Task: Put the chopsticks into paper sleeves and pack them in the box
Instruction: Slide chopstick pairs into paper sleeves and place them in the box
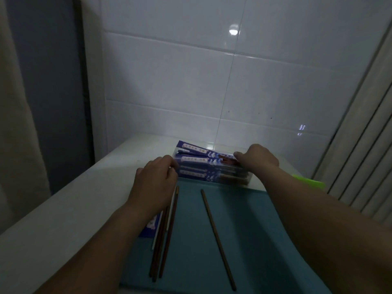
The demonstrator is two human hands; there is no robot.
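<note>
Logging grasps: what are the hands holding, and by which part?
The clear box of sleeved chopsticks, by its short ends: left hand on the left end, right hand on the right end.

white counter, teal mat, clear box

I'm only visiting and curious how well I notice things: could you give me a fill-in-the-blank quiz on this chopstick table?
1. The paper sleeves packed in the clear box are coloured ____.
2. The left hand and right hand sit at opposite ends of the ____.
3. On the teal mat, the lone chopstick lies to the ____ of the loose bundle.
Missing words: blue; box; right.
</note>
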